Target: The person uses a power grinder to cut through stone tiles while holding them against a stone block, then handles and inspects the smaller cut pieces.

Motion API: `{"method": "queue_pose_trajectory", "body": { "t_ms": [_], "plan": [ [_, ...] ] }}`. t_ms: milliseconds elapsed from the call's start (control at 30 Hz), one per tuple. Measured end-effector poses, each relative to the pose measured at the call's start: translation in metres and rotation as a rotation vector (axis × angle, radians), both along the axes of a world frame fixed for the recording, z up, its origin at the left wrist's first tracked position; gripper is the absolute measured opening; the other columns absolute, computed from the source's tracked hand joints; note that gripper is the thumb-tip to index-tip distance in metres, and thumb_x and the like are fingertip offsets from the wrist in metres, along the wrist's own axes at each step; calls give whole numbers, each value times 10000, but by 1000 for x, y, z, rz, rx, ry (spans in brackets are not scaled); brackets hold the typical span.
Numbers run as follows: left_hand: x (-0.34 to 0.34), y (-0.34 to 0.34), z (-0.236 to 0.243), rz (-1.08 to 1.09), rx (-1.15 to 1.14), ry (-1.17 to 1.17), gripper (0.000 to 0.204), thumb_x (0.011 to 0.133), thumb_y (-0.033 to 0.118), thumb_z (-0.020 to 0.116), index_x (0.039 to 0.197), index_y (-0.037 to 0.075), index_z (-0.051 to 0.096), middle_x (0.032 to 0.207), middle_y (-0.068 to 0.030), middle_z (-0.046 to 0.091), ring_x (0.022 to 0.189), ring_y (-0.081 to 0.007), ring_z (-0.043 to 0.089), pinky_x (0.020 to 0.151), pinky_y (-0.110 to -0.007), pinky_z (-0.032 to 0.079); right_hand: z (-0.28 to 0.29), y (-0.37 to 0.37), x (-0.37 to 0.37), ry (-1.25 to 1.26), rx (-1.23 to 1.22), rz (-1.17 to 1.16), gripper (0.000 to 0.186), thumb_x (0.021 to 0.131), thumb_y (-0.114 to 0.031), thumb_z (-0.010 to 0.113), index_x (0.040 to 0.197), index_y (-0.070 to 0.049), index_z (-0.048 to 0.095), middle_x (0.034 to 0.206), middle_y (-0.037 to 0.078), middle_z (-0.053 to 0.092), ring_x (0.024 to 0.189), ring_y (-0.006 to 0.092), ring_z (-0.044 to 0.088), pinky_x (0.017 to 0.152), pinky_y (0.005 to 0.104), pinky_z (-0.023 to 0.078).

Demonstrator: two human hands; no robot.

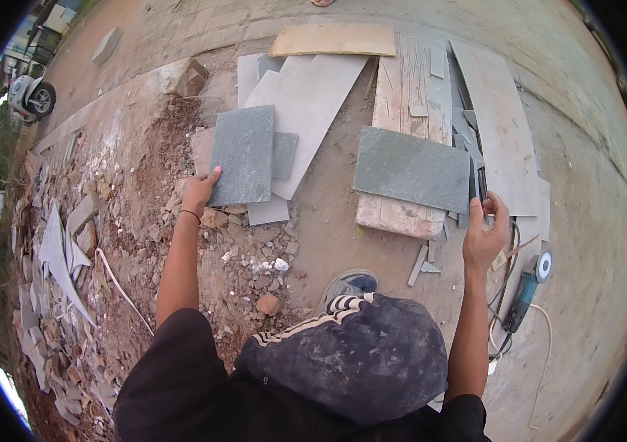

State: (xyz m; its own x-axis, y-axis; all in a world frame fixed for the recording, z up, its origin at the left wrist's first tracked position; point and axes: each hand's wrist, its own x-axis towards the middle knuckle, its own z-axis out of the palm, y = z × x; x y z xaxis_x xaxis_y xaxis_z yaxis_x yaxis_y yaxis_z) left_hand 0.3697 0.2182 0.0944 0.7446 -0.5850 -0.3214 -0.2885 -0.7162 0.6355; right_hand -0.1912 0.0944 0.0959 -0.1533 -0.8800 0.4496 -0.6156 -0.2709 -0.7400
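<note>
My left hand (199, 193) grips the lower left edge of a grey-green stone tile (243, 155), which stands over paler sheets on the left. A second grey-green tile (411, 168) lies crosswise on a long pale block (400, 210). Beside its right end is my right hand (487, 230), thumb and fingers bent toward each other. Narrow dark strips (481, 180) show at those fingertips; exactly what they pinch I cannot make out. Close to my right forearm, a teal angle grinder (527, 295) with a pale disc lies on its side.
Large light-grey sheets (501, 132) lie right of the block, others (313, 96) left of it. A tan board (332, 40) crosses the far end. Rubble (118, 250) covers the left ground. A cable (547, 346) trails from the grinder; a scooter (31, 98) stands far left.
</note>
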Motion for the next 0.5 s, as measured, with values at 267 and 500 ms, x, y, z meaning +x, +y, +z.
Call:
{"method": "queue_pose_trajectory", "body": {
  "t_ms": [267,500],
  "plan": [
    [-31,-3,31,51,-443,599,298,986,206,647,1134,-52,639,1049,-105,704,918,-169,673,821,-337,535,-5,20,140,-464,477,519,342,896,-229,738,1105,33,667,865,112,690,771,168,643,735,304,519],
    [-157,21,24,41,-692,729,211,984,155,651,1118,1,597,1053,-73,691,916,-126,649,849,-285,520,19,-10,168,-465,877,613,733,933,-431,678,1373,123,487,1053,223,707,963,256,690,859,376,531]
  ]
}}
